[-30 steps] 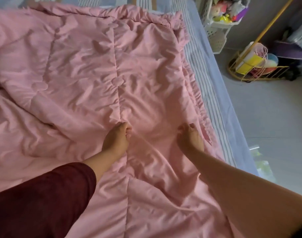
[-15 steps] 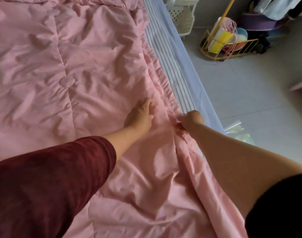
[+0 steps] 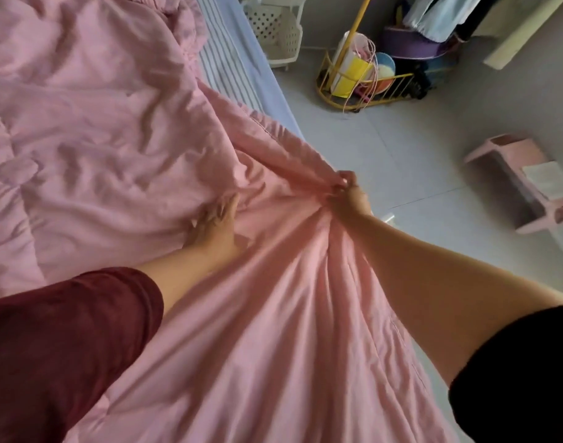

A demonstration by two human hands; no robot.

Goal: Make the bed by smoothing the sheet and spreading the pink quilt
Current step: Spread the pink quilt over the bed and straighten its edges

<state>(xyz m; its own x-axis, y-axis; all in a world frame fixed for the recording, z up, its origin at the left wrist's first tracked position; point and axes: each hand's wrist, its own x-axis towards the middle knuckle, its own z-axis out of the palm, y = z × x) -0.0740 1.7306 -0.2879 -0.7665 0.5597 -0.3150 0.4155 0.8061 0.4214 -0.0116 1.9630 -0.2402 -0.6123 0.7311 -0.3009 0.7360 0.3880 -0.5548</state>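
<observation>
The pink quilt (image 3: 91, 129) covers most of the bed, wrinkled and bunched at its right side. My right hand (image 3: 348, 196) is clenched on the quilt's frilled right edge and holds it out past the side of the bed, above the floor. My left hand (image 3: 214, 220) lies flat on the quilt with its fingers spread, a little to the left of the right hand. A strip of the striped blue sheet (image 3: 233, 65) shows along the bed's right side beyond the quilt.
On the grey floor to the right stand a yellow wire rack (image 3: 363, 81) with a yellow pole, a white lattice basket (image 3: 278, 30) and a pink stool (image 3: 526, 183). Clothes and a purple tub (image 3: 411, 46) sit at the back.
My right hand took hold of the quilt's right edge and has pulled it out over the bed's side. My left hand moved right and flattened on the quilt.
</observation>
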